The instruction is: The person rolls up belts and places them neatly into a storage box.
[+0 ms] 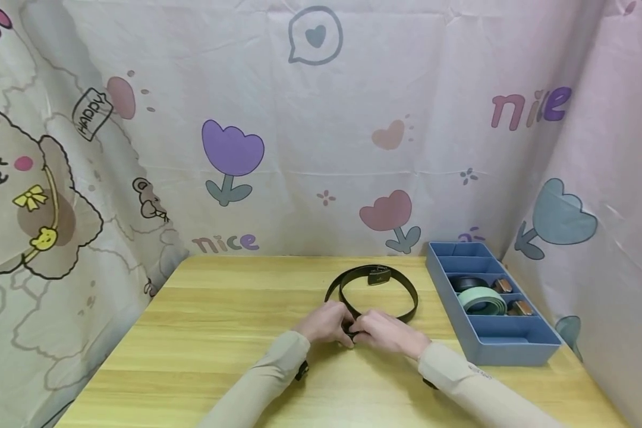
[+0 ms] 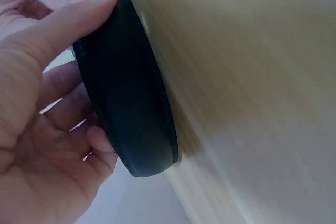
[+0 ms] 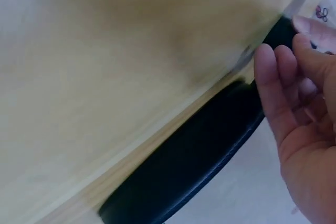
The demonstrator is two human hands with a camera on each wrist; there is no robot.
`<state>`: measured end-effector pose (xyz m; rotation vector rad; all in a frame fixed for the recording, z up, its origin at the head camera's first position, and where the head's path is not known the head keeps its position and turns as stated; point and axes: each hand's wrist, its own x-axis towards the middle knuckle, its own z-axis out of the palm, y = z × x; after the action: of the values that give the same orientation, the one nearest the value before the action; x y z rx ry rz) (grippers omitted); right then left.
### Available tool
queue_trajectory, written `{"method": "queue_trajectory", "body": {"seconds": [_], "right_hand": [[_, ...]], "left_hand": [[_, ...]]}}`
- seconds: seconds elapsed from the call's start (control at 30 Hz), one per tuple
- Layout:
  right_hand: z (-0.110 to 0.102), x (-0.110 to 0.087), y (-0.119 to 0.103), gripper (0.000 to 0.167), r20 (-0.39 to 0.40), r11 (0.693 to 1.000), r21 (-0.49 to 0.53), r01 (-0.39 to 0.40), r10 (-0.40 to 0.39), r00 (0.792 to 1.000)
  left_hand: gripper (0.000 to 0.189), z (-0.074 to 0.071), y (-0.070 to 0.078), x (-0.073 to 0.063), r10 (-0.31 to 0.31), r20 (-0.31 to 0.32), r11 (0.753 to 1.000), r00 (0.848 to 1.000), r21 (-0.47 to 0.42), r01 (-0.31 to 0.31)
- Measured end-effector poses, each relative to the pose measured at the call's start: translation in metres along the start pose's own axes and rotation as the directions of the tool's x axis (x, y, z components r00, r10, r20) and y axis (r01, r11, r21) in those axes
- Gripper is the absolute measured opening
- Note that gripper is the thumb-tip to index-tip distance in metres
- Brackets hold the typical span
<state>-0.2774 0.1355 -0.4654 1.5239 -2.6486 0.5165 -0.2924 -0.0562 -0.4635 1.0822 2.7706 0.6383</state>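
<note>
A black belt [image 1: 413, 297] stands on its edge on the wooden table, looped in a wide ring. Its dark buckle [image 1: 378, 275] is at the far side of the ring. At the near side, my left hand [image 1: 326, 323] grips the strap, its thumb along the upper edge and the fingers behind the band [image 2: 126, 87] in the left wrist view. Close beside it, my right hand [image 1: 387, 333] pinches the same part between thumb and fingers. From there a length of strap [image 3: 184, 156] curves away in the right wrist view. The fingers partly hide the coiled end.
A blue divided box [image 1: 505, 355] stands at the table's right side. Its compartments hold a rolled black belt [image 1: 468, 283], a rolled mint-green belt [image 1: 481, 295] and brown-and-metal buckles [image 1: 521, 308]. A printed curtain [image 1: 310, 119] hangs behind the table [image 1: 219, 309] and along both sides.
</note>
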Motion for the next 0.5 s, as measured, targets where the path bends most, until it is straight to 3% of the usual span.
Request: {"method": "queue_trajectory", "body": {"seconds": [0.23,0.5], "right_hand": [[-0.002,-0.001,0.009,0.011,0.028,0.997,0.033,0.066,-0.066,0.997],[-0.001,0.000,0.006,0.009,0.015,0.999,-0.019,0.044,-0.043,0.999]], "left_hand": [[0.050,-0.005,0.004,-0.005,0.070,0.097,0.996,0.993,-0.052,-0.065],[0.029,-0.002,0.002,-0.005,0.089,0.019,0.996,0.996,-0.024,-0.089]]}}
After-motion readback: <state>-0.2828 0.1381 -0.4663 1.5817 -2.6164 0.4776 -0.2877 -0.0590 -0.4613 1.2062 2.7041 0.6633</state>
